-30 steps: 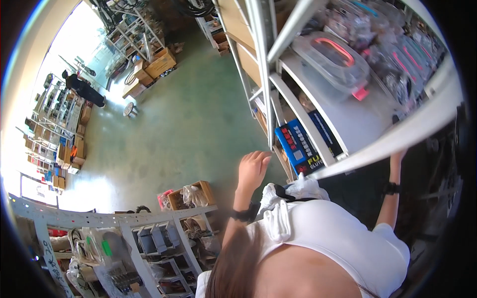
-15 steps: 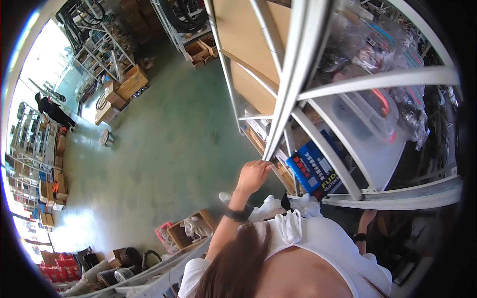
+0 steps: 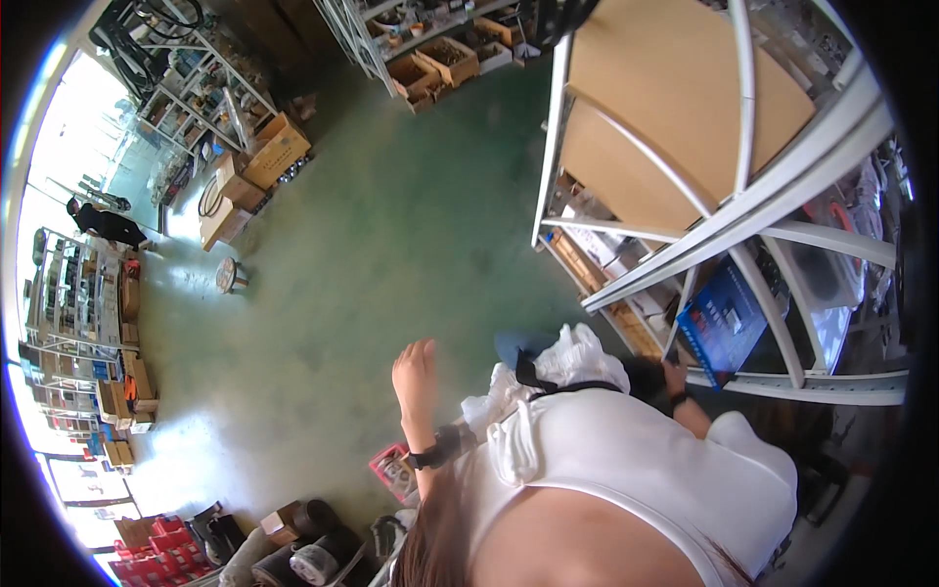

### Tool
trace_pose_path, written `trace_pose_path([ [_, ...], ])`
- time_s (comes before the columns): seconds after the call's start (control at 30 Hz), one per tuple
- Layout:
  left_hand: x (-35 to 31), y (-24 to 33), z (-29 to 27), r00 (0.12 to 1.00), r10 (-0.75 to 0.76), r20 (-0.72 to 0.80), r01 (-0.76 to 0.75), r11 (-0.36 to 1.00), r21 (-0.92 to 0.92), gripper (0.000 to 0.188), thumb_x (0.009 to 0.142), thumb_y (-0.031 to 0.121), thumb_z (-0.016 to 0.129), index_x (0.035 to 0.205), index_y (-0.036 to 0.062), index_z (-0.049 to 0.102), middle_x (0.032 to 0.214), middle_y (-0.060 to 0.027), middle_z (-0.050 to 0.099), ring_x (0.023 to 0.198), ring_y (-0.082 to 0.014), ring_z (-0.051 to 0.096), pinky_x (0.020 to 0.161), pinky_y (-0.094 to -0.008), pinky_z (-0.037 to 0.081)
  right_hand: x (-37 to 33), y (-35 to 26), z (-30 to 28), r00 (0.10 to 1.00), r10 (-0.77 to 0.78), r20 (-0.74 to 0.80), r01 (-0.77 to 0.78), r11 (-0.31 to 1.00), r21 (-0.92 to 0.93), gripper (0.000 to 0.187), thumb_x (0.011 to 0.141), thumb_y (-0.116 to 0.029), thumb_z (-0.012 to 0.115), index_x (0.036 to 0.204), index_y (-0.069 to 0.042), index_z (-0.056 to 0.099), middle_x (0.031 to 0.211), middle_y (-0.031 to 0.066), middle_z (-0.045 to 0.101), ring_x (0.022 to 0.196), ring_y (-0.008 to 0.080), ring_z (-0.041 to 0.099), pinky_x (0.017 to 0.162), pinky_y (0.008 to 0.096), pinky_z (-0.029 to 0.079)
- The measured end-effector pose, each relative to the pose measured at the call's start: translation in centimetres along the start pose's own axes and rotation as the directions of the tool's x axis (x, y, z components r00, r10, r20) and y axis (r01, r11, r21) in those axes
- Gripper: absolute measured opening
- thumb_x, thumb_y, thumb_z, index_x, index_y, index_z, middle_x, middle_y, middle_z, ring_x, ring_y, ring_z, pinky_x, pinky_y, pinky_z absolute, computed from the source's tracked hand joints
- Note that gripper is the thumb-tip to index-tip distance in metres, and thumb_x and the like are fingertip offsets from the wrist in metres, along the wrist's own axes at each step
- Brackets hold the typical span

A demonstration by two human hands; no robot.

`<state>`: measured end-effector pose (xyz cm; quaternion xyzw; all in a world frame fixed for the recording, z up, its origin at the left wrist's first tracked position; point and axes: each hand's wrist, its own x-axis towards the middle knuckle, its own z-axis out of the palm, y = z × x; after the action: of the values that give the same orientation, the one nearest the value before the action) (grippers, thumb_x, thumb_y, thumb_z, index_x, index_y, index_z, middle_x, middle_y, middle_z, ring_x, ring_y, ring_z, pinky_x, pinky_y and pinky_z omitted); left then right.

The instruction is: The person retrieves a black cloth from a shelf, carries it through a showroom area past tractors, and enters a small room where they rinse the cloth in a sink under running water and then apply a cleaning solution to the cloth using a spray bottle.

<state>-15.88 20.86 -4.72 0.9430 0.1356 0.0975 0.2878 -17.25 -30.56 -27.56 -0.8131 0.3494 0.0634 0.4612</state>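
1. The blue box (image 3: 722, 323) sits aslant, its printed face tilting from lower left to upper right; a white bar (image 3: 768, 315) crosses its right part, so I can't be sure of its full long axis.
2. It is in the white metal rack (image 3: 719, 228) on the person's right, just above the lower rail (image 3: 831, 387).
3. The left hand (image 3: 415, 380) is raised over the green floor (image 3: 323, 274), fingers pointing away from the body, a black band (image 3: 424, 458) at the wrist. It is released, fingers loosely bent.
4. The right hand (image 3: 673, 377) is low, near the box's lower left edge; whether it grips or touches anything, I cannot tell.
5. The box looks bright blue, with pale and red printing.
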Motion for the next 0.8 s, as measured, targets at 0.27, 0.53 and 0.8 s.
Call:
trace_pose_path([
  [0.27,2.3,-8.1,-3.8,0.972,-0.18,-0.153,0.18,0.984,-0.017,0.02,0.086,0.015,0.042,0.088,0.0029,0.059,0.081,-0.012,0.06,0.077,-0.0296,0.056,0.068,-0.0372,0.043,1.6,-22.9,18.4,0.819,-0.508,0.266,0.573,0.74,-0.351,0.042,0.069,-0.024,0.066,0.102,-0.006,0.047,0.096,0.0181,0.057,0.088,0.0353,0.055,0.075,0.0407,0.042],
  [0.53,3.8,-13.4,-9.0,0.852,-0.387,-0.352,0.431,0.901,0.054,0.018,0.086,0.015,0.045,0.09,0.0041,0.058,0.083,-0.0105,0.06,0.075,-0.0279,0.056,0.066,-0.0361,0.043,-0.2,-35.0,35.9,0.474,-0.556,0.683,0.819,0.564,-0.109,0.043,0.069,-0.024,0.065,0.104,-0.006,0.048,0.092,0.0196,0.059,0.087,0.0356,0.056,0.073,0.0389,0.044],
  [0.8,2.4,-18.7,-10.8,0.652,-0.584,-0.483,0.623,0.776,-0.097,0.017,0.085,0.015,0.046,0.085,0.003,0.059,0.081,-0.0119,0.059,0.073,-0.0293,0.056,0.063,-0.0364,0.043,-5.8,-46.0,47.8,0.198,-0.523,0.829,0.952,0.304,-0.035,0.039,0.069,-0.022,0.066,0.102,-0.008,0.049,0.091,0.0167,0.059,0.087,0.0344,0.055,0.073,0.0393,0.045],
])
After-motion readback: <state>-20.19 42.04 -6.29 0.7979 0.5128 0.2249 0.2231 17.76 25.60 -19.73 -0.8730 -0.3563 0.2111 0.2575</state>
